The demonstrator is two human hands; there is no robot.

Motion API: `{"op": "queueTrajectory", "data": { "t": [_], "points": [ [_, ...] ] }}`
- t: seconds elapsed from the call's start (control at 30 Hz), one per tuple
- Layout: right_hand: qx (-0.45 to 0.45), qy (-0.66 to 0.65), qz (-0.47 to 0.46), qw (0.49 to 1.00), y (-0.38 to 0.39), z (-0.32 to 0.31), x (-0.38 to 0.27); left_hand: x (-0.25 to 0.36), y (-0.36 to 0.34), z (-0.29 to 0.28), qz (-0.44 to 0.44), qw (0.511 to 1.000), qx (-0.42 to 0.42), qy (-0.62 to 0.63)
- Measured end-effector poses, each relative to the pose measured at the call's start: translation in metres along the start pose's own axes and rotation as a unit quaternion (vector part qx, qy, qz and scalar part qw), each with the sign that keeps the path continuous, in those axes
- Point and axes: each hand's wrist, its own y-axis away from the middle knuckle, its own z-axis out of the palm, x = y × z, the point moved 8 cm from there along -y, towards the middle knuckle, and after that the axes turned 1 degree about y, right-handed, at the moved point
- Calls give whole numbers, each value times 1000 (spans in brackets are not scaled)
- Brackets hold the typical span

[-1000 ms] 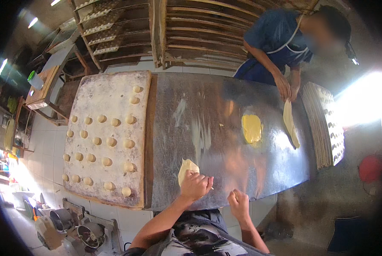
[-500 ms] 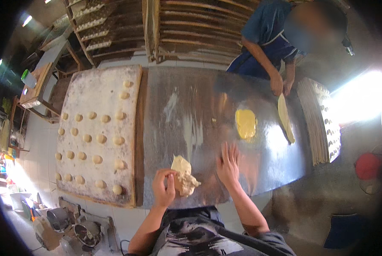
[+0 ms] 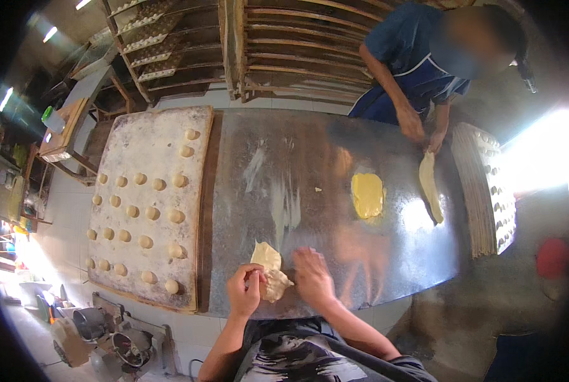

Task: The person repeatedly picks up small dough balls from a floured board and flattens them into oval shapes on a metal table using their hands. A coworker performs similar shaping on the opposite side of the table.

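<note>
At the near edge of the metal table, my left hand [image 3: 244,290] is closed, its bent fingers gripping the left side of a soft, pale piece of dough [image 3: 273,275]. The dough is ragged at its lower right, with a flatter flap at the top. My right hand [image 3: 313,277] is just right of the dough, low over the table. Its fingers are stretched out, somewhat blurred, with nothing in them. A flat yellow slab [image 3: 367,196], glossy like butter or margarine, lies farther right.
On the left, a floured board [image 3: 131,254] carries several dough balls. Across the metal table [image 3: 322,146], a co-worker's hands [image 3: 422,135] hold a long dough strip [image 3: 430,188]. Stacked boards [image 3: 475,191] with dough pieces stand at the right end. Mixing machines [image 3: 128,347] are at lower left.
My right hand has moved left, from the table's middle to beside the dough. My left hand keeps its grip. The co-worker's hands have shifted slightly along the strip's top end.
</note>
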Motion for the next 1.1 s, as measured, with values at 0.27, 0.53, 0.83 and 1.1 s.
{"op": "queueTrajectory", "data": {
  "t": [0.27,0.53,0.83,1.1],
  "points": [
    [-51,-30,-22,998,-36,-2,-8,-26,15,-17,-61,993,93,49],
    [32,-16,-2,999,-70,-18,3,-33,46,-22,-60,987,152,-6],
    [146,1,36,989,-96,-47,17,-26,58,-33,-48,980,189,36],
    [70,8,17,997,-79,-41,29,-17,55,-52,-70,976,190,85]
  ]
}}
